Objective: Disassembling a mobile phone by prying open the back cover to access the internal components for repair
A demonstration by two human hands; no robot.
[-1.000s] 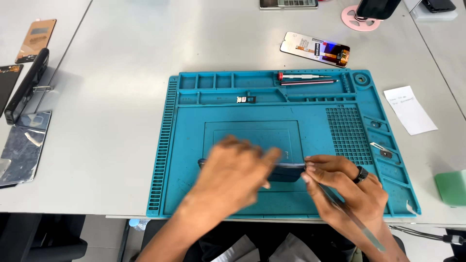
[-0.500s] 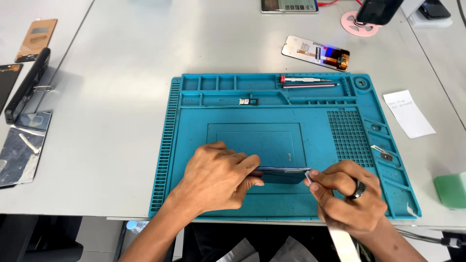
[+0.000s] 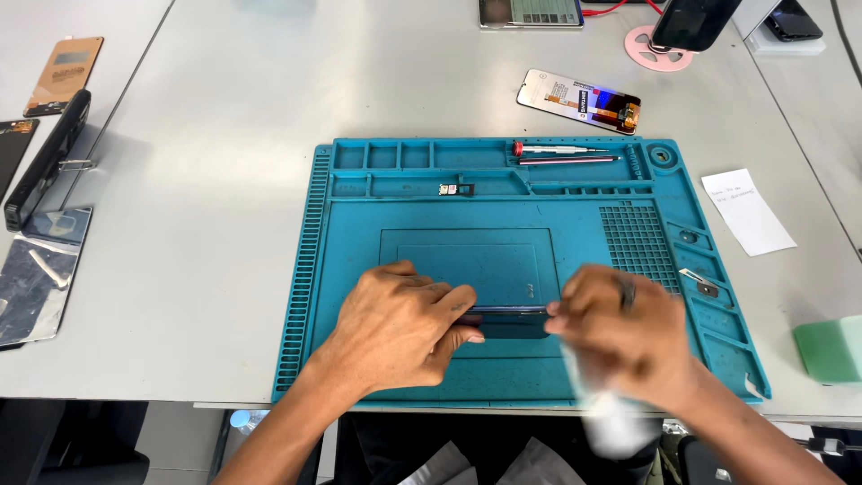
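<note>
Teal repair mat (image 3: 359,224), one dark phone (image 3: 507,314) pinched between two hands, left (image 3: 395,328), right (image 3: 620,332) blurred

Phone-repair workbench: blue repair mat (image 3: 359,269) (compartmented), loose phone screens (image 3: 579,101).

A wide pale grey work table (image 3: 224,180) fills nearly the whole view — smooth, matte, evenly lit from above. A second grey table (image 3: 835,135) adjoins at right; below the front edge lies dark floor (image 3: 54,449).
</note>
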